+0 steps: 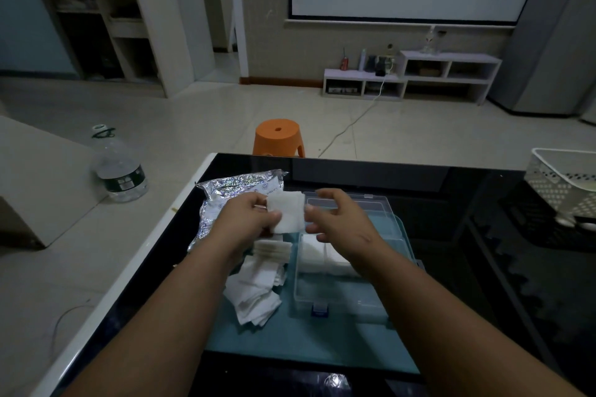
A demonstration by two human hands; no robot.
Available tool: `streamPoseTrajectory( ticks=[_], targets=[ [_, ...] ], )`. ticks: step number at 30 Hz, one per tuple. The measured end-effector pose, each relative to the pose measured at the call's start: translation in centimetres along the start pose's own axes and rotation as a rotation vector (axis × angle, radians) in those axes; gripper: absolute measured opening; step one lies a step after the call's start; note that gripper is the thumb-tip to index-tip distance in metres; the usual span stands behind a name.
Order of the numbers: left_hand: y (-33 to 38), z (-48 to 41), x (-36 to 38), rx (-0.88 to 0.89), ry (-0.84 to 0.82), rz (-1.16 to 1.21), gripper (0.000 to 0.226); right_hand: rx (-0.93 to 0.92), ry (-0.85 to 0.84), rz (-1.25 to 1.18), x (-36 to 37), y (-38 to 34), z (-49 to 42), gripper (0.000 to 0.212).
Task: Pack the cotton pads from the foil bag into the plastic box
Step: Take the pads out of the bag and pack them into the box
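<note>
Dim living room, black glossy table (pixel 451 190) with a teal mat (pixel 290 348) on it. Looks to me like the job's partway through. The foil bag (pixel 232 190) lies crumpled at the back left of the mat, and I can't see whether anything's left inside. The plastic box (pixel 342 303) sits open just to its right, with a white stack (pixel 322 258) already in its far half and the near half apparently bare.

The left hand (pixel 248 219) pinches one cotton pad (pixel 287 213) up in the air between bag and box. The right hand (pixel 342 222) is right at that pad's edge with its fingers spread, not clamped on anything as far as I can tell.

What's left is a loose pile (pixel 254 293) of pads on the mat beside the box, so there's plenty still to go in.
</note>
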State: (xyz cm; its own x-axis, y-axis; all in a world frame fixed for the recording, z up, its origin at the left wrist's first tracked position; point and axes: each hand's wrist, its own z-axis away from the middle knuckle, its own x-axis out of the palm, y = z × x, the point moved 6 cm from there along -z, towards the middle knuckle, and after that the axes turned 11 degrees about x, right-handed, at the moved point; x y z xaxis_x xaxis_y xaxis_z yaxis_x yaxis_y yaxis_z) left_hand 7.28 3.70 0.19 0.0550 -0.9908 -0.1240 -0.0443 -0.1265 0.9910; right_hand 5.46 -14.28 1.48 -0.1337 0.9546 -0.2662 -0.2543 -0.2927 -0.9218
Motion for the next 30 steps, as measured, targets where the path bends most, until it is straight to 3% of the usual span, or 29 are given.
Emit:
streamPoseTrajectory(
  ticks=[6,12,14,16,19,22,27,30],
  targets=[
    [0.6,1.0,1.2,-0.054,-0.120,0.046,0.018,0.022,0.014,-0.013,0.4,0.5,-0.3,0.053],
    [0.3,0.8,1.2,-0.037,-0.203,-0.001,0.021,0.061,-0.003,-0.081,0.3,0.5,-0.4,0.035],
    [0.6,0.7,0.7,0.030,-0.224,-0.178,0.021,0.066,0.080,-0.054,-0.4,0.7,-0.6,0.032],
    [1.2,0.4,0.0,0.178,-0.302,-0.606,0.019,0.073,0.138,-0.038,-1.1,1.0,-0.9,0.028],
    [0.7,1.1,0.1,0.229,-0.603,-1.051,0.021,0.082,0.173,-0.025,-1.6,1.1,-1.1,0.023],
    [-0.4,1.9,0.0,0.196,-0.784,-1.222,0.030,0.069,0.176,-0.018,-1.6,1.0,-1.1,0.017],
    [-1.4,1.7,-0.3,0.158,-0.816,-1.239,0.046,0.054,0.161,0.007,-1.4,1.0,-1.0,0.016],
    [-1.8,1.5,0.0,0.213,-0.778,-1.327,0.037,0.050,0.153,0.023,-1.3,1.0,-0.9,0.016]
  ],
)
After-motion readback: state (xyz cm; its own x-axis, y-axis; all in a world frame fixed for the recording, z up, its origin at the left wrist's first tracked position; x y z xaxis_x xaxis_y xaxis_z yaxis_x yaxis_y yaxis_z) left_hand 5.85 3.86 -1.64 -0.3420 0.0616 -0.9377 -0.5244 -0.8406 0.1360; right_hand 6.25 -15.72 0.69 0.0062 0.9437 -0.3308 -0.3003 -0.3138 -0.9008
